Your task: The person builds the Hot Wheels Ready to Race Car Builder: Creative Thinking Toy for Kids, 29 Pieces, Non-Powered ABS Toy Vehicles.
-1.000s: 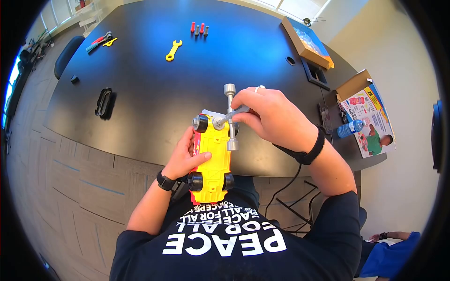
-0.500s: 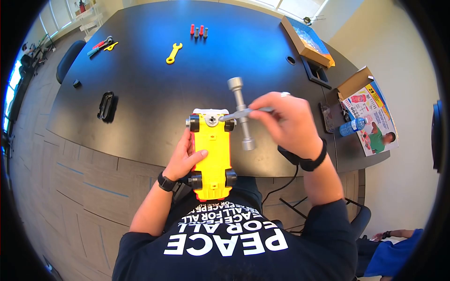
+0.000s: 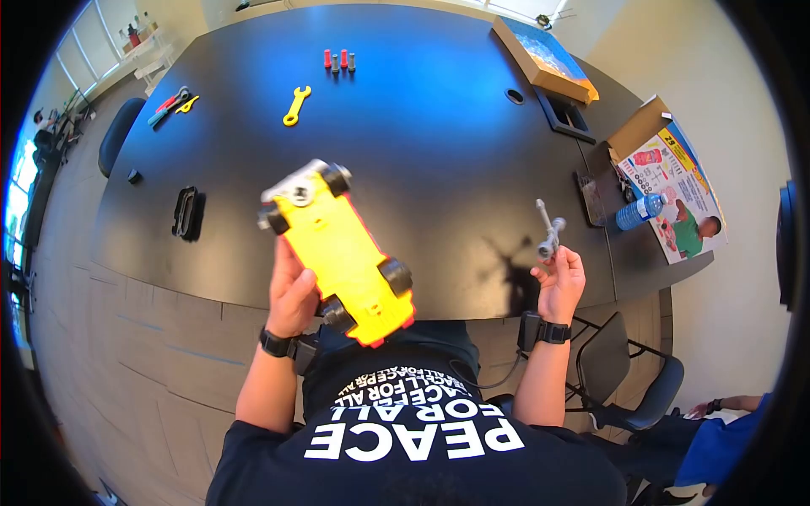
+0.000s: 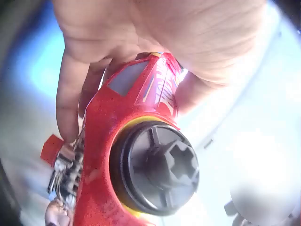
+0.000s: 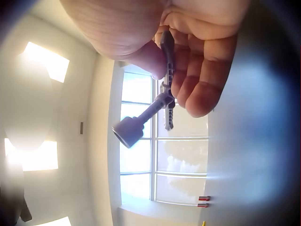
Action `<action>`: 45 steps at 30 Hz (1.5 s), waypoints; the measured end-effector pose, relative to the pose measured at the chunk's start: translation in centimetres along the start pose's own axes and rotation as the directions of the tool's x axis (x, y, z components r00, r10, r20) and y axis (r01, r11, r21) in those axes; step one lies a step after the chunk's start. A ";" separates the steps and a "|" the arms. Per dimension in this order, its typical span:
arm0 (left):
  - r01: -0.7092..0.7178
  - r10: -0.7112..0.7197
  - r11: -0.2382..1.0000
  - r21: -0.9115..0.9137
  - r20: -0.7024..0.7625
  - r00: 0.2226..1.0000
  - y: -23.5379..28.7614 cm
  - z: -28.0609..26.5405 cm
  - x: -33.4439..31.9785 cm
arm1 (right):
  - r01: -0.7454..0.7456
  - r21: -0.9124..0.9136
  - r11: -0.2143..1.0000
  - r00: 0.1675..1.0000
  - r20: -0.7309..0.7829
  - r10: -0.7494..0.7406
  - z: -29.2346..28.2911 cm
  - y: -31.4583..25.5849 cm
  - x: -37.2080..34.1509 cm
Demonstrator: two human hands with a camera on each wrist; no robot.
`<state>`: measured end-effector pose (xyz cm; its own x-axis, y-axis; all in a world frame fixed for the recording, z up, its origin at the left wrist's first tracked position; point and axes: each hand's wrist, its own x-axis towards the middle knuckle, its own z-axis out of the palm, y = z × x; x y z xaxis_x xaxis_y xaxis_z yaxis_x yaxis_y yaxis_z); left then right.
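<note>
My left hand point(image 3: 291, 295) grips a toy car point(image 3: 342, 257) by its side, its yellow underside facing up and its white end pointing away to the upper left. Up close in the left wrist view, the car's red body point(image 4: 96, 165) shows with a black wheel point(image 4: 160, 169) that has a cross-shaped socket in its hub. My right hand point(image 3: 561, 287) is apart from the car, over the table's near right part. Between thumb and fingers it pinches a grey toy cross-shaped lug wrench point(image 3: 553, 240), one socket end point(image 5: 128, 132) of which sticks out in the right wrist view.
On the dark table point(image 3: 405, 143) lie a yellow wrench point(image 3: 296, 106), several red and grey pegs point(image 3: 340, 61), tools point(image 3: 171, 105) and a black part point(image 3: 186, 212). At the right are a water bottle point(image 3: 639, 212), a printed box point(image 3: 675, 185) and an open carton point(image 3: 544, 72).
The lug wrench has come away from the car's underside and moved right with my right hand. My left hand has tilted the car, its white end swinging left.
</note>
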<state>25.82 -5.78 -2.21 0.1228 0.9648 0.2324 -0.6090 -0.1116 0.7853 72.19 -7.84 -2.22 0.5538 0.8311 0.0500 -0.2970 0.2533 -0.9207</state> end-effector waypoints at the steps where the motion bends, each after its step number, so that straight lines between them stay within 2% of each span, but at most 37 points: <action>1: -0.127 0.128 0.987 0.097 -0.008 0.992 1.0 0.4 0.3 | -0.013 0.000 1.000 1.000 0.006 0.013 -0.5 0.1 -0.1; 3: -0.295 0.312 0.861 0.415 0.027 0.950 3.6 0.5 0.7 | -0.041 -0.012 0.999 0.999 0.006 0.041 -1.0 0.8 -0.4; 4: -0.355 0.380 0.760 0.545 0.071 0.922 4.9 0.6 1.1 | -0.062 -0.021 0.998 0.998 0.015 0.062 -1.1 1.3 -0.5; 6: -0.368 0.447 0.462 0.807 0.147 0.882 6.3 -0.6 2.3 | -0.088 -0.015 0.996 0.996 0.023 0.088 -0.6 2.0 -0.6; 7: -0.375 0.479 0.463 0.803 0.129 0.868 7.3 1.4 3.1 | -0.075 -0.027 0.997 0.997 0.031 0.076 -0.3 2.2 -0.7; 8: -0.465 0.503 0.051 0.884 0.379 0.777 10.2 5.1 5.2 | -0.063 -0.040 0.997 0.997 0.036 0.064 -0.1 2.3 -0.7; 10: -0.397 0.385 -0.319 0.861 0.500 0.776 10.2 6.6 6.7 | -0.074 -0.019 0.997 0.997 0.033 0.075 0.2 2.7 -0.5; 13: -0.391 0.206 -0.565 0.726 0.584 0.785 7.2 5.7 8.1 | -0.064 -0.033 0.997 0.997 0.047 0.066 1.0 2.5 -0.5; 17: -0.475 0.074 -0.552 0.685 0.607 0.791 2.4 4.0 9.7 | -0.054 -0.027 0.998 0.997 0.054 0.055 1.0 2.7 -0.6; 20: -0.492 0.029 -0.571 0.658 0.615 0.788 0.4 3.7 10.5 | -0.044 -0.027 0.999 0.997 0.065 0.045 0.8 2.7 -0.7; 38: -0.500 -0.029 -0.526 0.688 0.573 0.819 -1.1 4.1 11.5 | -0.022 -0.021 1.000 0.991 0.133 0.025 0.6 3.2 -0.6; 43: -0.498 -0.076 -0.488 0.717 0.533 0.843 -1.2 4.2 12.0 | 0.008 -0.276 0.961 0.983 0.177 0.043 1.7 2.9 -0.7; 44: -0.489 -0.070 -0.491 0.721 0.527 0.847 -1.2 4.3 11.8 | 0.009 -0.277 0.961 0.981 0.187 0.045 2.0 2.6 -0.8; 45: -0.483 -0.076 -0.445 0.754 0.505 0.860 -1.1 4.5 11.6 | 0.007 -0.301 0.954 0.979 0.195 0.055 2.3 2.4 -0.9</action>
<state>31.49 4.42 2.20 0.5479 0.7178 0.4297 0.8028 -0.5956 -0.0286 69.14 -6.87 -3.56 0.3741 0.9244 0.0743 -0.0455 0.0983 -0.9941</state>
